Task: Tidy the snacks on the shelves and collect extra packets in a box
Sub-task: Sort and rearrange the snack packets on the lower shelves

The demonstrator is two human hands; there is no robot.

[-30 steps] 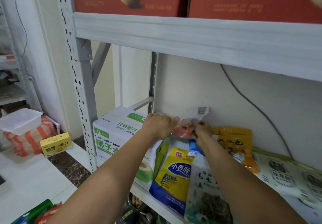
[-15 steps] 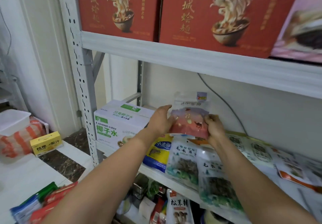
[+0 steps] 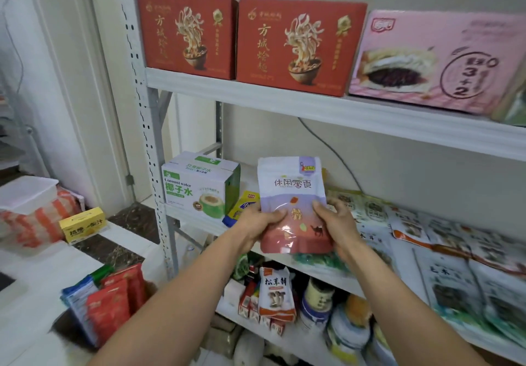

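Note:
A purple and pink snack pouch [image 3: 291,192] stands upright in front of the middle shelf [image 3: 353,278], clear of it. My left hand [image 3: 263,220] grips its lower left edge and my right hand [image 3: 336,220] grips its lower right edge, thumbs on the front. Several flat snack packets [image 3: 444,254] lie on the middle shelf to the right. A yellow and blue packet [image 3: 242,206] leans beside the white coconut water box [image 3: 199,184]. At lower left, red and blue packets [image 3: 105,300] stand together in what looks like a box.
Two red noodle boxes [image 3: 244,41] and a pink box [image 3: 438,60] fill the upper shelf. The bottom shelf holds a mushroom packet [image 3: 276,294], jars and small boxes. A grey upright post [image 3: 145,115] stands on the left. A yellow carton [image 3: 84,224] and a lidded tub [image 3: 27,193] sit on the left counter.
Both hands drew the pouch out from the back of the middle shelf and raised it upright toward me. The view pulled back and tilted up, showing the upper shelf.

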